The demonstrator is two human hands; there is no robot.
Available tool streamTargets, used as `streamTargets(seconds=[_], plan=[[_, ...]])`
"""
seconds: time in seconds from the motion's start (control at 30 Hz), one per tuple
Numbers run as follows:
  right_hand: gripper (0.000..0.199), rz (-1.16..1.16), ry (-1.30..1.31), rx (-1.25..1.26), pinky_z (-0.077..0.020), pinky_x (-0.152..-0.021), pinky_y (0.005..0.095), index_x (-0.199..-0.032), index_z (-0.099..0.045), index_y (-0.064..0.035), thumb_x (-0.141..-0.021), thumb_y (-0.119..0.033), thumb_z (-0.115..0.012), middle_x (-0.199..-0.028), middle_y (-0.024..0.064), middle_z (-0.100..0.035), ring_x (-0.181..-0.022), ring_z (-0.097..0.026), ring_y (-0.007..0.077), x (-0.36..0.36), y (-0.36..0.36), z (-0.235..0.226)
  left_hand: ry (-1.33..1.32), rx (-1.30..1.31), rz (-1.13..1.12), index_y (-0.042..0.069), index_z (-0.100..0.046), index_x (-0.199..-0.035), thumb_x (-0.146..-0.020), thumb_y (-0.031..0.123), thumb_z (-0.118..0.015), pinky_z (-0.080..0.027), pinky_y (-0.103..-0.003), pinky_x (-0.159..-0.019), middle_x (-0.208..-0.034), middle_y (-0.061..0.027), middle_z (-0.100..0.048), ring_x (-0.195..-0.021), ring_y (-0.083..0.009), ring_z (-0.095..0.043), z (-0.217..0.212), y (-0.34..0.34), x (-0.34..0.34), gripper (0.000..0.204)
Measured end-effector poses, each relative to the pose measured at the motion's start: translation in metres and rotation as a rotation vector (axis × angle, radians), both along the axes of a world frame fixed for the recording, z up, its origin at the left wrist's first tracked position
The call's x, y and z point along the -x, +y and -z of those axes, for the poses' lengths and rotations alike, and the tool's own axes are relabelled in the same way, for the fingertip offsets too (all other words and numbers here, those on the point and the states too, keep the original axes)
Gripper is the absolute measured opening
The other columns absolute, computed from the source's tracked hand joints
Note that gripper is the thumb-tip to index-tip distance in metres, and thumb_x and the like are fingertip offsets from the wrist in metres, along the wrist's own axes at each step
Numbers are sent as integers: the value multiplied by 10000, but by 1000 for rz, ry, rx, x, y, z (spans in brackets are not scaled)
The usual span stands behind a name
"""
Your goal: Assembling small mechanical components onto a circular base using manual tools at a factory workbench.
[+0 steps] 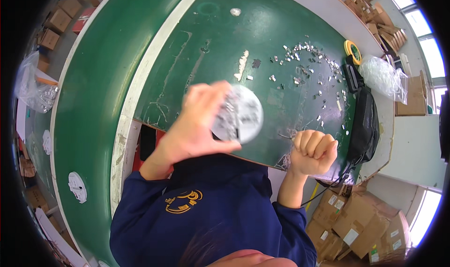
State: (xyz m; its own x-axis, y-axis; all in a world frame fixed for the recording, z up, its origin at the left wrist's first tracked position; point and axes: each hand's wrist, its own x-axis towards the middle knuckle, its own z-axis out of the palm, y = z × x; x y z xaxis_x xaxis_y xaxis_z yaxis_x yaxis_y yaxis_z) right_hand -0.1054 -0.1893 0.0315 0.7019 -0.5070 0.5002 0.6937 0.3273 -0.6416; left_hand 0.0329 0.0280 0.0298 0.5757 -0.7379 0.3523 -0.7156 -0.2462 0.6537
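Observation:
My left hand (199,119) grips a round white plastic disc (250,112) by its left side, above the near edge of the green table (276,112). The disc is smeared by motion; greyish detail and a dark slot show on its face. To the right, my right hand (313,150) is closed in a fist over the table's near edge. A thin dark rod (284,136) sticks out of that fist toward the left, its other end hidden by the fingers. Beyond both hands, many small metallic and black pieces (304,56) lie scattered on the table.
On the left runs a green conveyor belt (93,126) carrying a white round part (77,187), with a pale rail (136,86) beside it. A yellow tape roll (352,52), a clear plastic bag (382,74) and a black bag (365,121) line the right. Cardboard boxes (361,215) stand lower right.

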Motion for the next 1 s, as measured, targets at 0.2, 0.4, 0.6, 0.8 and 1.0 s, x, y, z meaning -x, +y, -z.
streamTargets(seconds=[0.2,0.4,0.6,0.8,1.0], plan=[[440,18,31,-45,-233,-386,278,-573,-321,-94,-989,-174,-437,-471,11,-339,-407,-278,108,-1,1,4,-161,-68,-943,-18,-454,-1376,-650,392,-875,-362,-461,-1070,-1365,-214,-483,-1258,-385,-421,-29,53,-89,933],[439,16,79,7,-238,-378,271,-564,-323,-87,-982,-138,-447,-461,22,-350,-398,-288,110,-2,0,2,-296,-540,-1147,-57,-551,-1220,-784,477,-764,-343,-599,-1031,-1370,-240,-489,-1313,-427,-389,-22,57,-160,722],[447,64,96,-64,-241,-369,264,-554,-321,-81,-977,-119,-460,-452,27,-347,-387,-304,116,3,-1,4,-122,-384,-779,-9,-589,-1252,-836,362,-722,-401,-558,-1022,-1362,-195,-526,-1263,-386,-475,-14,-22,-260,573],[432,121,177,-72,-242,-355,246,-564,-311,-120,-972,-154,-450,-451,-1,-315,-384,-251,87,2,1,2,-216,-181,-637,5,-548,-1306,-871,282,-669,-428,-515,-1017,-1349,-193,-538,-1230,-378,-512,57,-97,-396,530],[421,41,246,-161,-245,-361,259,-571,-334,-101,-961,-159,-479,-453,8,-333,-383,-270,89,-2,-3,-1,-542,-126,-696,33,-577,-1262,-881,229,-660,-423,-457,-1044,-1341,-181,-548,-1209,-379,-529,73,-142,-471,436]])
